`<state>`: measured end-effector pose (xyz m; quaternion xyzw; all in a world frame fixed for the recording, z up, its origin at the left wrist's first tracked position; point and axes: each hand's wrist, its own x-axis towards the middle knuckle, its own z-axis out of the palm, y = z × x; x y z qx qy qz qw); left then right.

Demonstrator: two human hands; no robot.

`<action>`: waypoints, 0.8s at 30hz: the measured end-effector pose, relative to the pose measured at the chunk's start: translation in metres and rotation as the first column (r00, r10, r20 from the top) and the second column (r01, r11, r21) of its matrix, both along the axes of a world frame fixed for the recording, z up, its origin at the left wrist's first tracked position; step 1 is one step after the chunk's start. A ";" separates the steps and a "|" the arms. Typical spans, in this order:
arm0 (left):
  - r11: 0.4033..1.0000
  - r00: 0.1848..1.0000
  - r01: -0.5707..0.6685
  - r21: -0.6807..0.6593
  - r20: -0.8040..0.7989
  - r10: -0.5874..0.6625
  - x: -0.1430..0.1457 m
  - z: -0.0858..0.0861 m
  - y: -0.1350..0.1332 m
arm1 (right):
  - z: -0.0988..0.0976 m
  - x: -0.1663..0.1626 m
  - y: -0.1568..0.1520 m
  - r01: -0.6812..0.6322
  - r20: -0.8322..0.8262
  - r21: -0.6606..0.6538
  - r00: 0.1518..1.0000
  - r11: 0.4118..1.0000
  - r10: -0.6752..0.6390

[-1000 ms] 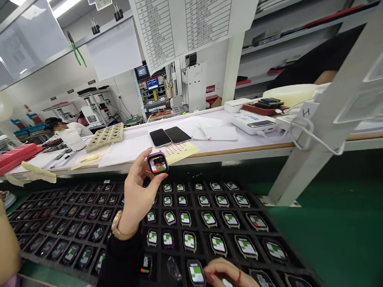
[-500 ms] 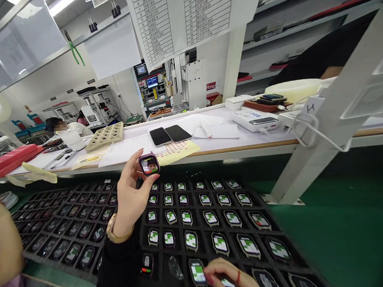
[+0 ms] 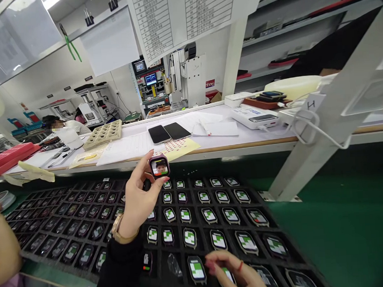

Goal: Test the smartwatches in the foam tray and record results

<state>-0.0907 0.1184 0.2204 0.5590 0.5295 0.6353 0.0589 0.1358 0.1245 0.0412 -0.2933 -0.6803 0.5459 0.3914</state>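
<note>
My left hand [image 3: 143, 199] is raised over the trays, its thumb and fingers gripping a strapless smartwatch [image 3: 159, 166] by the edges. The watch has a purple case, and its lit screen faces me, showing a picture of a person above red and green areas. Low over the near part of the black tray [image 3: 184, 280], my right hand [image 3: 238, 273] is curled with its fingertips together and nothing visible in them. It partly covers one watch, and a watch with a green and white screen [image 3: 197, 270] sits just left of it. Several similar watches lie in the tray's compartments.
A second tray of watches [image 3: 75, 232] lies to the left, near a co-worker's arm [image 3: 3, 239]. On the shelf ahead are two phones [image 3: 160, 134], papers and a white device [image 3: 255, 117]. A slanted white post [image 3: 313, 148] stands at right. Clear plastic [image 3: 174, 265] occupies one compartment.
My left hand has moved slightly right with the smartwatch, whose screen picture has shifted. My right hand has moved a little to the right, uncovering more of the watch beside it.
</note>
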 end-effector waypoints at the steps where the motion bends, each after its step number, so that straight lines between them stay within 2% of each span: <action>1: 1.000 1.000 0.010 -0.024 -0.007 -0.010 0.005 -0.004 -0.001 | 0.002 -0.001 0.003 0.044 -0.040 -0.021 0.998 0.999 -0.044; 3: 0.995 0.999 0.033 -0.090 -0.031 -0.036 0.017 -0.015 -0.005 | 0.014 -0.002 0.011 0.126 -0.125 -0.029 0.984 0.992 -0.129; 5: 0.984 0.996 0.065 -0.167 -0.055 -0.075 0.033 -0.032 -0.010 | 0.032 -0.002 0.019 0.201 -0.175 0.045 0.966 0.979 -0.190; 7: 0.966 0.992 0.102 -0.239 -0.049 -0.117 0.049 -0.050 -0.015 | 0.052 0.000 0.026 0.246 -0.192 0.156 0.958 0.957 -0.215; 10: 0.930 0.987 0.156 -0.333 0.026 -0.157 0.065 -0.075 -0.022 | 0.071 0.005 0.032 0.215 -0.193 0.245 0.967 0.946 -0.169; 13: 0.899 0.979 0.202 -0.388 0.109 -0.172 0.071 -0.091 -0.026 | 0.075 0.005 0.031 0.145 -0.175 0.288 0.980 0.946 -0.097; 18: 0.887 0.981 0.192 -0.420 0.104 -0.163 0.069 -0.099 -0.030 | 0.069 0.000 0.029 0.179 -0.145 0.318 0.980 0.931 -0.139; 21: 0.885 0.983 0.184 -0.428 0.086 -0.163 0.068 -0.099 -0.030 | 0.066 0.001 0.031 0.212 -0.132 0.272 0.974 0.939 -0.181; 24: 0.884 0.982 0.184 -0.430 0.118 -0.148 0.069 -0.100 -0.030 | 0.066 0.005 0.031 0.356 -0.187 0.146 0.926 0.923 -0.328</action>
